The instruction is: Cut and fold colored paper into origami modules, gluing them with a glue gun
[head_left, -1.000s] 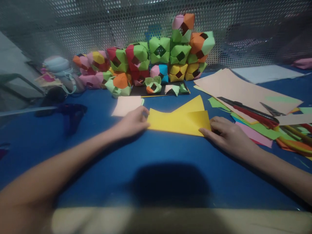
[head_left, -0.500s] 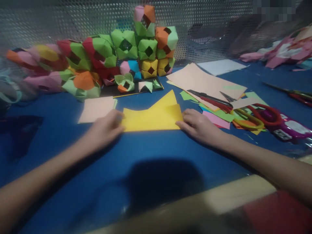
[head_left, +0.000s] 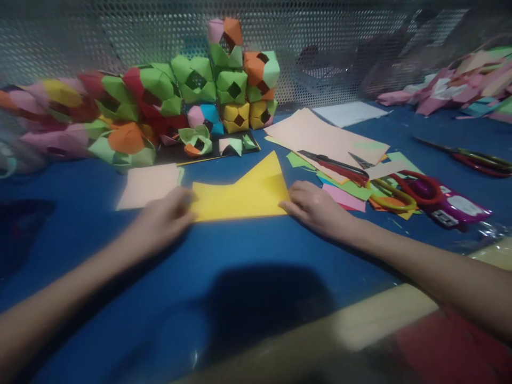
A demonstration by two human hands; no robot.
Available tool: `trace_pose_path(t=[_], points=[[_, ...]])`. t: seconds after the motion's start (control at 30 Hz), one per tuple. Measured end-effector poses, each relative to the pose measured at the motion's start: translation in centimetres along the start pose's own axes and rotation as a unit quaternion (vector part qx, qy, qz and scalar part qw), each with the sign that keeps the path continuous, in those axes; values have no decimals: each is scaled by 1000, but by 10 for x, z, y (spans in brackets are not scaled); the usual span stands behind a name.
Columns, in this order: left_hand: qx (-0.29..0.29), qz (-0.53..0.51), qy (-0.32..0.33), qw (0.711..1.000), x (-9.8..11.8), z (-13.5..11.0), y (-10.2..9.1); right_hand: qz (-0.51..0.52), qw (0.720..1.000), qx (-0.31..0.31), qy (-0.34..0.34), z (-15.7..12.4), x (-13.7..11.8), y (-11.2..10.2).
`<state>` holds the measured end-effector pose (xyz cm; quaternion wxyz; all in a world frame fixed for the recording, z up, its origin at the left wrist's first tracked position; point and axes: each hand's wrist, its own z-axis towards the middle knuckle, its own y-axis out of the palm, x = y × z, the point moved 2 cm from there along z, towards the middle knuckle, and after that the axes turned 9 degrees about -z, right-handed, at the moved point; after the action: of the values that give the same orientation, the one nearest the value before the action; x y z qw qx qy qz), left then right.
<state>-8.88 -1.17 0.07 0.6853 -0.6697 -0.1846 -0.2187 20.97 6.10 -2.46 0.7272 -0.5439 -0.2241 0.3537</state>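
Observation:
A sheet of yellow paper, folded over with a straight edge toward me, is held between my two hands above the blue table. My left hand pinches its left end, slightly blurred. At the right end, my right hand grips the paper between thumb and curled fingers. One corner of the sheet points up and away from me on the right side. Just behind my left hand lies a small stack of pale pink paper.
Folded paper cubes are stacked at the back left, before a perforated metal panel. On the right are large pale sheets, a craft knife, scissors, a purple packet and more scissors.
The whole scene has shifted a little left and down in view, as the head camera turned. Both hands keep hold of the yellow paper, whose raised right flap looks slightly different.

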Motion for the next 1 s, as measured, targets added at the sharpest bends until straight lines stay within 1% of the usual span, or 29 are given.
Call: trace_pose_path(t=[0.23, 0.37, 0.5, 0.6, 0.7, 0.77, 0.8, 0.83, 0.9, 0.93, 1.0], points=[[10, 32, 30, 999, 6, -1, 4, -53, 998, 5, -16, 0, -1, 2], [8, 41, 56, 998, 4, -2, 6, -68, 997, 12, -23, 0, -1, 3], [2, 71, 76, 995, 0, -4, 9, -83, 996, 15, -28, -1, -2, 3], [0, 94, 89, 992, 2, -5, 11, -100, 995, 14, -27, -2, -3, 2], [30, 152, 105, 982, 10, -8, 11, -118, 993, 16, -27, -3, -3, 3], [62, 197, 140, 968, 14, -9, 9, -134, 991, 20, -22, -3, -4, 3], [69, 210, 165, 961, 16, -9, 8, -149, 988, 30, -16, -3, -4, 2], [64, 216, 189, 956, 17, -9, 8, -167, 985, 44, -12, -3, -5, 0], [26, 223, 235, 946, 17, -8, 8, -207, 975, 69, -35, -2, -10, -4], [1, 229, 256, 939, 17, -7, 8, -223, 970, 76, -66, -2, -14, -7], [-41, 244, 288, 925, 18, -5, 10, -238, 957, 69, -150, 1, -22, -12]])
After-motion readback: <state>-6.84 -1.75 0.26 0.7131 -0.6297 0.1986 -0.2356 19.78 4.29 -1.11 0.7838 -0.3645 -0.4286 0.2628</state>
